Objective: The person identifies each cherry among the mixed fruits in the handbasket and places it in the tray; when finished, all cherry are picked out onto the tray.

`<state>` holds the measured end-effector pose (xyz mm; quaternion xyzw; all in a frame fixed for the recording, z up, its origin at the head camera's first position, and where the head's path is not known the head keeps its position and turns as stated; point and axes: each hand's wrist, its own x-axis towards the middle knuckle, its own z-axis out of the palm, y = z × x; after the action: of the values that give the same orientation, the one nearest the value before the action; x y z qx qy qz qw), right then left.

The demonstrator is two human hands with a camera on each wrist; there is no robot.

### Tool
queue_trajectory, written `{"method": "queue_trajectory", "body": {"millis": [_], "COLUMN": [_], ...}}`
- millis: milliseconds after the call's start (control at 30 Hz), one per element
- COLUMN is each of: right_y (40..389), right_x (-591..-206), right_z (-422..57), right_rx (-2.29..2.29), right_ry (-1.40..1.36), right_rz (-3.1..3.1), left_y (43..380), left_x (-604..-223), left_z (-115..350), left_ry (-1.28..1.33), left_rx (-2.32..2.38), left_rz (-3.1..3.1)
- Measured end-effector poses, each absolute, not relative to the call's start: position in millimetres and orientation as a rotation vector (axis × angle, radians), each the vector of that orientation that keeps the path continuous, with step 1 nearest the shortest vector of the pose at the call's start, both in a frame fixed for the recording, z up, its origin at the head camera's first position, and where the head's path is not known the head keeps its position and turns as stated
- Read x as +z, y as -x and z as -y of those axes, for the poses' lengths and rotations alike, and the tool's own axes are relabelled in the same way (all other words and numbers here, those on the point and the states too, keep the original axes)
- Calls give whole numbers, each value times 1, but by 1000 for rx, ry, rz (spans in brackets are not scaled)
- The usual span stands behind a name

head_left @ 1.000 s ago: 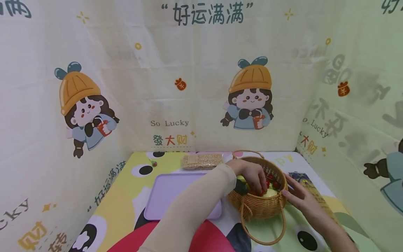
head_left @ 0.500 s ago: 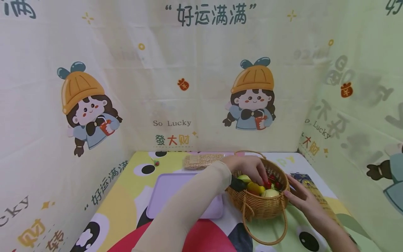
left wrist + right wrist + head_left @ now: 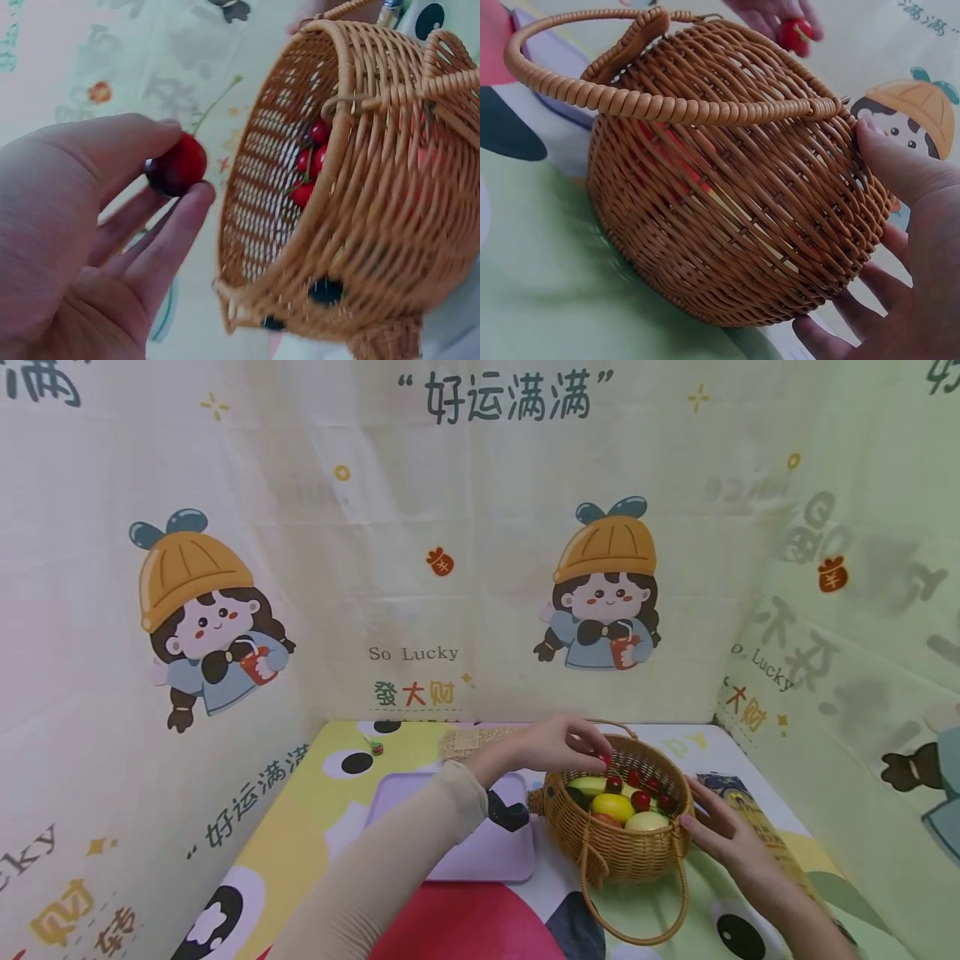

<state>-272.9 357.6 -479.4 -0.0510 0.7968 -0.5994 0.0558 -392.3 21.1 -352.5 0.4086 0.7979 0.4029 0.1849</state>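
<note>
My left hand (image 3: pixel 558 743) pinches a dark red cherry (image 3: pixel 180 165) between thumb and fingertips, its green stem pointing up. It hangs just above the far left rim of a round wicker basket (image 3: pixel 630 856). Inside the basket lie several cherries (image 3: pixel 641 800), a yellow lemon (image 3: pixel 611 808) and a pale round fruit (image 3: pixel 647 821); other fruit is partly covered. My right hand (image 3: pixel 723 835) rests against the basket's right side, thumb at the rim and fingers extended along the wicker, as the right wrist view shows.
A lilac tray (image 3: pixel 487 862) lies left of the basket, partly under my left sleeve. Behind it is a bag of grain (image 3: pixel 465 742). A gold and dark blue packet (image 3: pixel 738 802) lies to the right, and a small red-and-green item (image 3: pixel 377 748) at the back left.
My left hand has come up out of the basket and moved left with a cherry between its fingers, uncovering the lemon and other fruit. The right hand stays against the basket.
</note>
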Motion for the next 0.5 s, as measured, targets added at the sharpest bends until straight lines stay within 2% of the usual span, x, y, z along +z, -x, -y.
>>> {"method": "queue_trajectory", "body": {"millis": [233, 500], "right_y": [274, 274], "right_x": [-481, -483], "right_z": [-357, -357], "right_rx": [-1831, -1821], "right_ry": [155, 148], "right_rz": [-2410, -2424], "left_y": [394, 409], "left_x": [-358, -405], "left_z": [37, 107], "left_ry": [-923, -610], "left_rx": [1434, 1716], "left_rz": [-2288, -2287]}}
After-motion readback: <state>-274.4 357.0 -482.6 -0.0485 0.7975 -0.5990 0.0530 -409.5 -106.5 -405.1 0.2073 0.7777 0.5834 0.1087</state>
